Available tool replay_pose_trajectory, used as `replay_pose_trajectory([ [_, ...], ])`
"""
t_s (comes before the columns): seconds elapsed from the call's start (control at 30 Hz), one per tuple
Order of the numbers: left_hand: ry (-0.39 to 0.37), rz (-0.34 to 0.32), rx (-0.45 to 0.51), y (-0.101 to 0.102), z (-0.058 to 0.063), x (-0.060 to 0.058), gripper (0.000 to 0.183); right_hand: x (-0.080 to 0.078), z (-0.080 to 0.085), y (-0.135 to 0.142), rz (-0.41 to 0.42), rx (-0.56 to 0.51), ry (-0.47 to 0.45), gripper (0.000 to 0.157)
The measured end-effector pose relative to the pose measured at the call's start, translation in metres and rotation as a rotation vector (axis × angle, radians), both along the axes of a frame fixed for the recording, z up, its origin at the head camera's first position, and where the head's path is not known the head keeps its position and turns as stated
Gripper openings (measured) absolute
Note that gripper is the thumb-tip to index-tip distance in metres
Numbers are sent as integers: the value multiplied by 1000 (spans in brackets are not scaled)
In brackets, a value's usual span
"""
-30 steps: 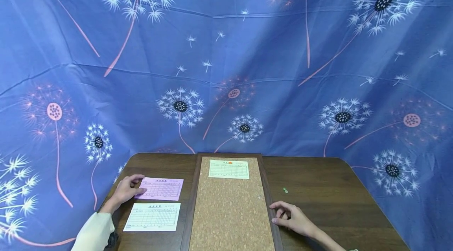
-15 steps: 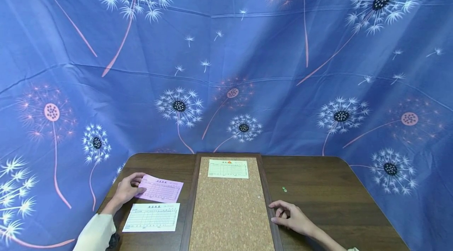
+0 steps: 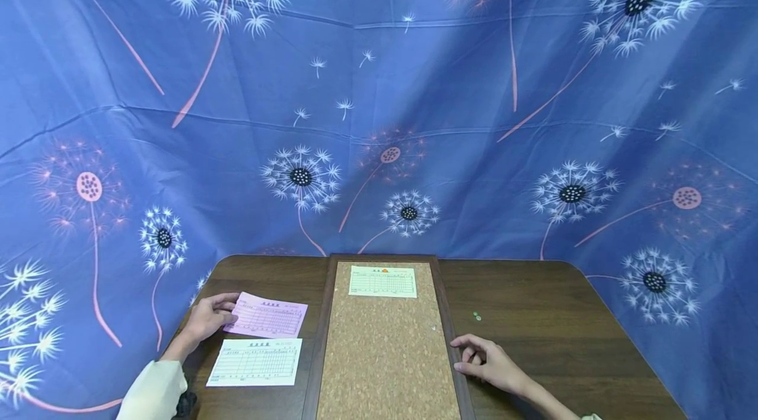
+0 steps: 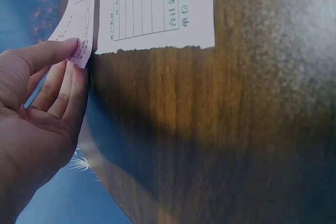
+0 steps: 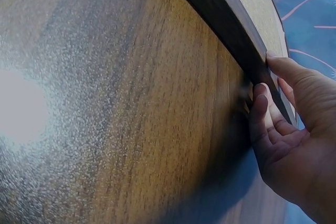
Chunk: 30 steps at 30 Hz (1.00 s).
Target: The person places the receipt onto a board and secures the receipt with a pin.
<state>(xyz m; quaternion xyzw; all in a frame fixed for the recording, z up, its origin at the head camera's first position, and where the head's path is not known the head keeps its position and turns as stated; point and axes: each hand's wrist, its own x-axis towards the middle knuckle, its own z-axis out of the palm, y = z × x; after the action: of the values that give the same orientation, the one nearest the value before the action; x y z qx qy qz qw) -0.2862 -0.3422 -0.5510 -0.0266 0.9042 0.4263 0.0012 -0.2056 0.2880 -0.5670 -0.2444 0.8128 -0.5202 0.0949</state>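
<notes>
My left hand (image 3: 204, 322) pinches the left end of a pink printed form (image 3: 269, 316) at the table's left side. In the left wrist view, the thumb lies over the paper and the fingers lie beneath it; the form bends there. Just below it lies a white printed form (image 3: 254, 363), flat on the wood. A wood-framed cork board (image 3: 385, 354) occupies the middle, with a pale green form (image 3: 383, 282) near its top and an orange spot on that form's upper edge. My right hand (image 3: 488, 364) grips the board's right frame rail (image 5: 236, 30), fingers curled against its side.
Two tiny green pieces (image 3: 476, 316), too small to identify, lie on the dark wooden table (image 3: 533, 301) right of the board. A small pale speck (image 3: 433, 328) shows on the cork. Behind the table hangs a blue dandelion-print cloth (image 3: 379, 97).
The pink form has turned clockwise from level, its left end now higher. My left hand has shifted slightly leftward while still pinching it. My right hand stays at the board's rail.
</notes>
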Motion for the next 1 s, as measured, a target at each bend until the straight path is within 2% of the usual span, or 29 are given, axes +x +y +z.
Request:
replay_pose_trajectory([
  [0.2, -4, 26, 22, -1, 1, 3, 49, 0, -1, -1, 0, -1, -6, 38],
  [0.3, -9, 33, 92, -2, 1, 4, 50, 0, -2, 0, 2, -4, -8, 38],
  [0.43, -33, 37, 250, -3, -1, 6, 56, 0, -3, 1, 7, -8, -8, 38],
  [0.6, -57, 78, 405, -5, -2, 7, 61, -1, -3, 1, 22, -23, -16, 38],
  [0.77, -69, 105, 492, -4, 1, 8, 61, -2, -3, 2, 26, -28, -7, 37],
  [1.0, -69, 91, 552, 5, 11, 12, 60, -2, -3, 1, 11, -28, 1, 37],
])
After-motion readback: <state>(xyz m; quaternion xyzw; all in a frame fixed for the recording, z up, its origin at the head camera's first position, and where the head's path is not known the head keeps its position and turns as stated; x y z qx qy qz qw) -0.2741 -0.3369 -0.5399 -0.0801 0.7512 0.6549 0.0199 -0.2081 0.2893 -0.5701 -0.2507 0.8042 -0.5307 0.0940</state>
